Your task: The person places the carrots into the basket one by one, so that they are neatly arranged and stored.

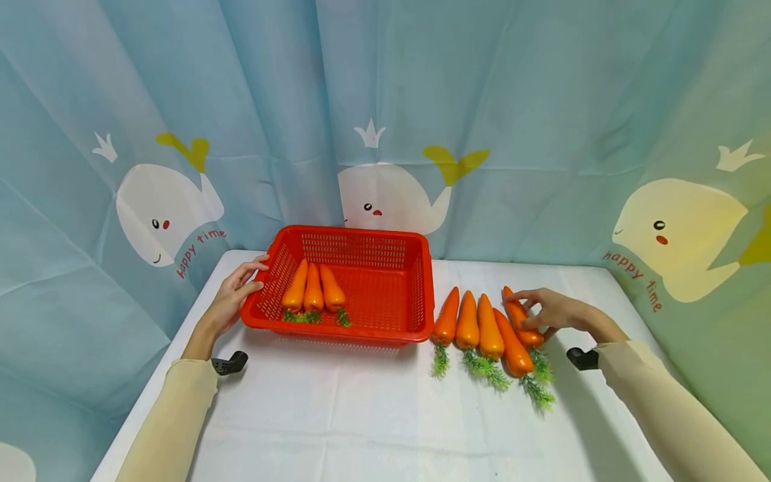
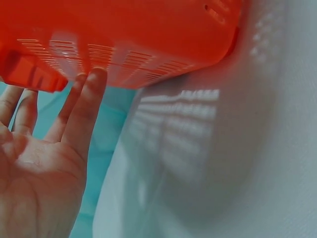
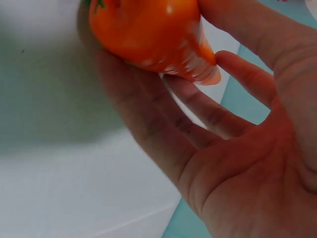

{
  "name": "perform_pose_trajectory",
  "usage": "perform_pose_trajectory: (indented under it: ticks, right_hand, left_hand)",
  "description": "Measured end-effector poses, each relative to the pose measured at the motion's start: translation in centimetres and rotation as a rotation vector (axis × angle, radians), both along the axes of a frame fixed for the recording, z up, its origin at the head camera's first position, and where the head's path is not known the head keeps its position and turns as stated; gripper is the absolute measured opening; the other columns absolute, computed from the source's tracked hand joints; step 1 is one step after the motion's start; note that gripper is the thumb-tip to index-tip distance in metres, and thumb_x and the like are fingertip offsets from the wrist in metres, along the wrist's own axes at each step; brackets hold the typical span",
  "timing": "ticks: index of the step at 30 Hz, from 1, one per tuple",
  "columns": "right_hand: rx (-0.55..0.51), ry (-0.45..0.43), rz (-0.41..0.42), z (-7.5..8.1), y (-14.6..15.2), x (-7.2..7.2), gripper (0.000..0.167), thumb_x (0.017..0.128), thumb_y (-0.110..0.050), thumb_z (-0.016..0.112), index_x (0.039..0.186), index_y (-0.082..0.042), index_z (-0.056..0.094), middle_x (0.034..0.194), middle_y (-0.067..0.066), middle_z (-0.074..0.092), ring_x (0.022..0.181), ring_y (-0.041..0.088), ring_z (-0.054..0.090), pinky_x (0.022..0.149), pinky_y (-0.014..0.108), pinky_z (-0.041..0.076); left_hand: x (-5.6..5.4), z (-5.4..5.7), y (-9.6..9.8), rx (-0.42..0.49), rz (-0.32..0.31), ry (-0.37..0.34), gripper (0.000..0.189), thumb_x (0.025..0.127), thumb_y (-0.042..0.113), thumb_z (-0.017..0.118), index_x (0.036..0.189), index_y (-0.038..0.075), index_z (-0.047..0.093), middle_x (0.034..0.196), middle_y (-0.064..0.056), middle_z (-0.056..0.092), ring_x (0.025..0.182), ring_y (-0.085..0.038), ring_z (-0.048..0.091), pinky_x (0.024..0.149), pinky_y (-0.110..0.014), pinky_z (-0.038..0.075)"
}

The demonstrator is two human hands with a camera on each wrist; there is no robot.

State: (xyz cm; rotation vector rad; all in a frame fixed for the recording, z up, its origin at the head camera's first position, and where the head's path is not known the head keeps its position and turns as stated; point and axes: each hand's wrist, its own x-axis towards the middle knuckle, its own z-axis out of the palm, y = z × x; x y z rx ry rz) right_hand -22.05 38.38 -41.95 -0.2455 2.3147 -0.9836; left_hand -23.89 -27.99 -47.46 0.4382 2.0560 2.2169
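A red plastic basket with slotted walls holds three orange carrots at its left side, tips pointing away. My left hand is at the basket's left end; in the left wrist view, its straight fingers touch the outer wall. On the right of the table, my right hand grips the rightmost carrot, thumb on one side and fingers on the other. That carrot's green leafy top points toward me.
Several more carrots lie side by side between the basket and my right hand, leaves toward me. A white cloth covers the table. Behind it hangs a blue curtain printed with whales.
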Motion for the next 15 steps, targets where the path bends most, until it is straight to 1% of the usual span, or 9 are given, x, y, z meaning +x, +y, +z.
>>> perform_pose_trajectory:
  ticks: [5,9,12,15]
  right_hand:
    - [0.026,0.018,0.011,0.5,-0.3,0.1,0.071,0.093,-0.005,0.073,0.153,0.006,0.036,0.121,0.028,0.048,0.073,0.026,0.062,0.068,0.053,0.062]
    - [0.038,0.052,0.033,1.2,-0.3,0.2,0.071,0.093,-0.005,0.073,0.152,0.008,0.036,0.122,0.03,0.048,0.072,0.027,0.064,0.067,0.053,0.062]
    - [0.046,0.074,0.054,1.8,-0.3,0.1,0.072,0.093,-0.006,0.073,0.152,0.008,0.036,0.125,0.033,0.047,0.074,0.028,0.067,0.067,0.051,0.062]
    - [0.05,0.106,0.08,2.7,-0.1,0.0,0.071,0.094,-0.007,0.074,0.152,0.008,0.036,0.129,0.037,0.044,0.082,0.027,0.068,0.066,0.047,0.063]
  left_hand:
    - [0.0,0.3,-0.1,-0.008,0.009,-0.016,0.027,0.104,0.003,0.053,0.13,0.002,0.052,0.167,-0.009,0.025,0.152,-0.031,0.02,0.094,-0.026,0.056]
    - [-0.1,0.5,0.0,-0.023,0.017,-0.011,0.025,0.103,0.002,0.053,0.128,0.0,0.052,0.165,-0.01,0.029,0.149,-0.029,0.025,0.094,-0.026,0.055]
    - [0.0,0.5,0.0,-0.022,0.015,-0.005,0.024,0.102,0.001,0.053,0.126,0.001,0.054,0.164,-0.009,0.031,0.147,-0.027,0.027,0.094,-0.025,0.055]
    - [0.0,0.6,0.0,-0.024,0.008,0.004,0.024,0.102,0.0,0.053,0.126,0.0,0.054,0.164,-0.01,0.031,0.146,-0.026,0.029,0.095,-0.024,0.055]
